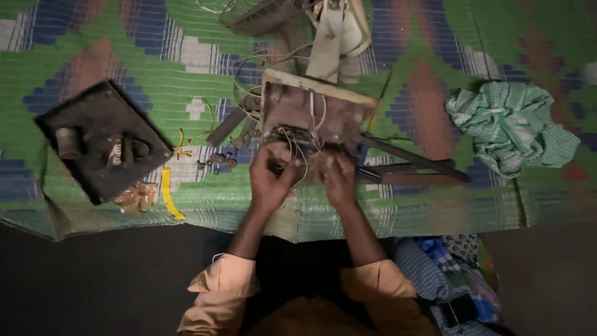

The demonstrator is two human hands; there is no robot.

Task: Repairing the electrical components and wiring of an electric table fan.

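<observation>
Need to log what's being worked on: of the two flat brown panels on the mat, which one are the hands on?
The wired panel at centre, with both the left hand and right hand at its near edge. The dark panel lies untouched off to the left.

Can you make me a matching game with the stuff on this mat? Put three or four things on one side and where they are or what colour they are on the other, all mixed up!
Things:
1. crumpled checked cloth
2. dark square board
3. yellow strip
4. open brown box with wires

Places:
A. far left on the mat
B. right above both hands
C. far right on the mat
D. just right of the dark board's lower corner

Pairs: 1-C, 2-A, 3-D, 4-B
</observation>
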